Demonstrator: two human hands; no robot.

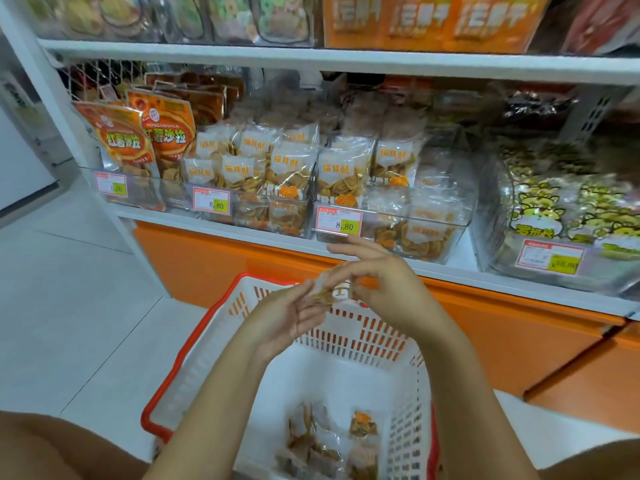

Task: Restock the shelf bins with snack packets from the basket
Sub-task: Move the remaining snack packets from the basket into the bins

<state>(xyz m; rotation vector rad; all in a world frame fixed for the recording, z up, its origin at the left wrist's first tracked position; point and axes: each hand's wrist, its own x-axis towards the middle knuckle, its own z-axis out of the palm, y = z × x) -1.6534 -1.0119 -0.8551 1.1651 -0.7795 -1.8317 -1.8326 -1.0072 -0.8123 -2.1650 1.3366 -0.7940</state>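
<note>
Two bare hands meet above a white slotted plastic basket with a red rim point(187, 351), both pinching one small clear snack packet of orange-brown crisps point(330, 291) between them: the left hand point(289, 320) has its fingers curled onto the packet's lower left edge, the right hand point(384, 282) grips its right side with the upper fingers stretched out loose. More clear packets of the same crisps point(329, 445) lie in a heap on the basket floor. The basket stands on pale glossy floor tiles point(69, 299) before a white shelf unit with an orange base panel point(214, 268). On the shelf board behind the hands stand clear plastic bins point(446, 233) packed with like packets, each fronted by a red-edged price tag point(339, 221). Left of them stand orange printed pouches point(121, 140); to the right, yellow cartoon-printed bags point(554, 209)
</note>
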